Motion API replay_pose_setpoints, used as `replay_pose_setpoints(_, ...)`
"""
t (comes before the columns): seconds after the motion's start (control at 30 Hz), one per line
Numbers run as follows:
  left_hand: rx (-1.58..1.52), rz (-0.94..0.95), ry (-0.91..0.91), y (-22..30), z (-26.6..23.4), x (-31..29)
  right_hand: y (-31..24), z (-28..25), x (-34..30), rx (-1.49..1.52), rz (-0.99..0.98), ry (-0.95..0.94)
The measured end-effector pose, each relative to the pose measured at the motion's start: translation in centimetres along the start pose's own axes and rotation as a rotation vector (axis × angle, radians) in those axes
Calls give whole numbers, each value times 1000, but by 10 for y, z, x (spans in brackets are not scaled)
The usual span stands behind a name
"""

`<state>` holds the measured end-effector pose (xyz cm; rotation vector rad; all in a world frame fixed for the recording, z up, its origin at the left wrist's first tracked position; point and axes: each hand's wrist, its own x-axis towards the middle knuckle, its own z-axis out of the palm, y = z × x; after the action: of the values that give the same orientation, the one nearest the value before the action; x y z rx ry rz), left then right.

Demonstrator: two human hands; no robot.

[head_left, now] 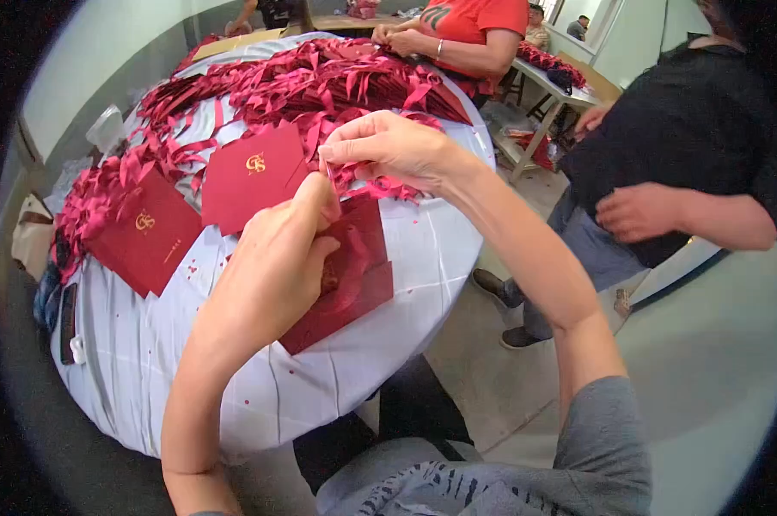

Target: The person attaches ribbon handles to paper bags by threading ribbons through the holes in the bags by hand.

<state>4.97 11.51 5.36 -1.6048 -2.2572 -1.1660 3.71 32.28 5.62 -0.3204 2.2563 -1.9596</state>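
Over the near side of the table, my left hand [272, 258] is closed, its thumb and forefinger pinched together. My right hand [388, 148] pinches just above it, fingertips almost meeting the left. A thin reddish strip, seemingly a ribbon, runs between the two pinches; its ends are hidden by the fingers. Beneath my left hand lie flat dark-red paper gift bags [373, 288], overlapping, with a loop of red ribbon on the top one. To the left are another dark-red bag with a gold emblem [255, 176] and a small fanned stack of the same bags [152, 232].
A pile of dark-red bags with crimson ribbons [302, 82] covers the table's far side. Red scraps dot the white tablecloth [320, 387]. A phone [68, 322] lies at the left edge. A person in red [470, 39] works opposite; another in black [681, 146] stands at right.
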Motion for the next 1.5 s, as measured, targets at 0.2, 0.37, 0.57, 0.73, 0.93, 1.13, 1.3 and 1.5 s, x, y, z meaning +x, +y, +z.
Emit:
replay_pose_setpoints(0.2,-45,-18,-65,8,-3,0,11,-19,6,399,-166,364)
replay_pose_setpoints(0.37,-87,-17,-94,4,-2,-2,42,-7,-6,804,-46,-156)
replay_pose_setpoints(0.57,-65,-4,-108,4,-6,-3,37,21,-38,241,-229,-170)
replay_pose_setpoints(0.73,-55,-78,-95,9,-8,0,25,35,-53,108,-193,66)
replay_pose_setpoints(0.93,300,-75,166,0,-46,2,27,55,-57,-191,-423,442)
replay_pose_setpoints(1.13,376,-402,-361,-12,-67,-3,24,67,-59,-141,-412,505)
replay_pose_setpoints(1.3,-134,-207,-393,-36,-48,2,36,75,-52,-160,-486,584)
replay_pose_setpoints(1.5,82,-208,-45,-23,-26,5,42,84,-43,-293,-532,759)
